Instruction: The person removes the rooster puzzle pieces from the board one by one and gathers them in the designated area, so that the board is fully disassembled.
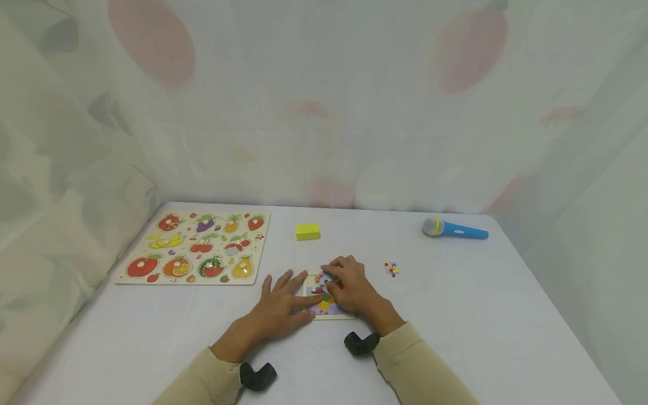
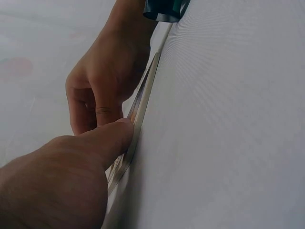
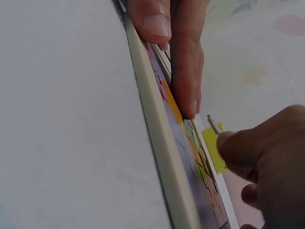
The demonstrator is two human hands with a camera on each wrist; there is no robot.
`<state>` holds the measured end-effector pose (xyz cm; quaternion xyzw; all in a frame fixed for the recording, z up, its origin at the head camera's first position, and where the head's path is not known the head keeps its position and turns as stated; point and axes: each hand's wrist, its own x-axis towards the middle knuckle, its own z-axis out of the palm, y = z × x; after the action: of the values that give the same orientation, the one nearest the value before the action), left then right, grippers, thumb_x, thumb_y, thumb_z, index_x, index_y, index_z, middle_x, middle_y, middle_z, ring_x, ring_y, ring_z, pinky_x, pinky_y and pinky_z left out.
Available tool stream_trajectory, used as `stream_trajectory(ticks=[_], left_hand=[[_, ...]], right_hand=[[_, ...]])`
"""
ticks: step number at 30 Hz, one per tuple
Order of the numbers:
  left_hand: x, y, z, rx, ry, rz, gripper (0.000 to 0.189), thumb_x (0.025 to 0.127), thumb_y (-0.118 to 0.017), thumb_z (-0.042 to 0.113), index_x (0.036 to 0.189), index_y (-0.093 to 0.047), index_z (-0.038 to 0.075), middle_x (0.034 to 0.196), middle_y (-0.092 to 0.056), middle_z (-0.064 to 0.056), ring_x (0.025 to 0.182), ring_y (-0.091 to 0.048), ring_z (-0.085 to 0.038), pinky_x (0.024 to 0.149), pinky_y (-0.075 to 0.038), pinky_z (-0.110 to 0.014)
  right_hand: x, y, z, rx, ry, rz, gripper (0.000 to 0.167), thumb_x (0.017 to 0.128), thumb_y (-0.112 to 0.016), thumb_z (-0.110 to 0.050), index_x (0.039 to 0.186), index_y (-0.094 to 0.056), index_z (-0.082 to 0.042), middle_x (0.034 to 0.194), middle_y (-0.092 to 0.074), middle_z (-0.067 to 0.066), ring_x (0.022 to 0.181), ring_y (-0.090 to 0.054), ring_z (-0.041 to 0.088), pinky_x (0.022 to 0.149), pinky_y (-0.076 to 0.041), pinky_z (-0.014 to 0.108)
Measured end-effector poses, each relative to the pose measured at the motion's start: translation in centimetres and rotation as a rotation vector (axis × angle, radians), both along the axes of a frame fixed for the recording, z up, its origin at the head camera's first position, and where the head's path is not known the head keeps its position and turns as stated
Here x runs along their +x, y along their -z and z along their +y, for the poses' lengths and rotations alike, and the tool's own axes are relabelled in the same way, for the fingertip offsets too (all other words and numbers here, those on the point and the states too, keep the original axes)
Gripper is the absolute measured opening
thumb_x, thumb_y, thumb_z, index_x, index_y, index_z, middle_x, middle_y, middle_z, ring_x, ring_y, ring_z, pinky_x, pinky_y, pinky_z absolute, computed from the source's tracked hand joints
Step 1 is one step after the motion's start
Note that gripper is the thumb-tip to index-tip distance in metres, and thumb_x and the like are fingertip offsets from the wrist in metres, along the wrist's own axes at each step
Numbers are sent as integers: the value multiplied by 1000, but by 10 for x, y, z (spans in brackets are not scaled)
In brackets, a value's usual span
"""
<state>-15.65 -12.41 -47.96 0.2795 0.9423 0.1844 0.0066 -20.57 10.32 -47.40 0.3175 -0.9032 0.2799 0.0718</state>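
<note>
A small wooden jigsaw puzzle (image 1: pixel 331 317) with a pale frame and a colourful picture lies flat at the front middle of the table. My left hand (image 1: pixel 277 309) is spread at its left side, its straight index finger reaching over the picture and its thumb at the lower left edge. Over the upper right of the puzzle, my right hand (image 1: pixel 354 287) pinches a puzzle piece (image 3: pixel 213 124), seen nearly edge-on above the board in the right wrist view. Another loose puzzle piece (image 1: pixel 392 269) lies to the right of that hand.
A large fruit peg board (image 1: pixel 184 283) lies at the back left. Behind the puzzle sits a yellow block (image 1: pixel 307 232), and a blue toy microphone (image 1: pixel 463 230) lies at the back right. Patterned curtains (image 1: pixel 324 112) hang behind and beside the white table.
</note>
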Motion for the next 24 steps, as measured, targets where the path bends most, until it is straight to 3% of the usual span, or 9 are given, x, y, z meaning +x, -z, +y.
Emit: stream_trajectory(ticks=[9, 16, 24], left_hand=[[1, -4, 0, 6, 0, -2, 38, 94, -51, 55, 128, -62, 42, 155, -30, -6, 141, -17, -40, 101, -4, -71], [1, -6, 1, 1, -2, -12, 38, 94, -52, 55, 128, -62, 42, 155, -30, -6, 141, -17, -39, 101, -4, -72], [3, -6, 1, 9, -1, 3, 38, 94, -53, 53, 128, -63, 41, 154, -31, -7, 140, -18, -40, 101, -4, -72]], right_hand=[[5, -21, 7, -129, -13, 36, 33, 88, -70, -15, 120, -68, -7, 112, -62, -1, 102, -48, 18, 87, -34, 46], [8, -39, 16, -234, -39, 78, 34, 84, -73, -13, 118, -70, -12, 111, -63, -6, 103, -48, 15, 85, -35, 46], [13, -62, 32, -287, -21, 78, 35, 83, -75, -11, 118, -70, -12, 115, -63, -4, 106, -48, 17, 84, -37, 48]])
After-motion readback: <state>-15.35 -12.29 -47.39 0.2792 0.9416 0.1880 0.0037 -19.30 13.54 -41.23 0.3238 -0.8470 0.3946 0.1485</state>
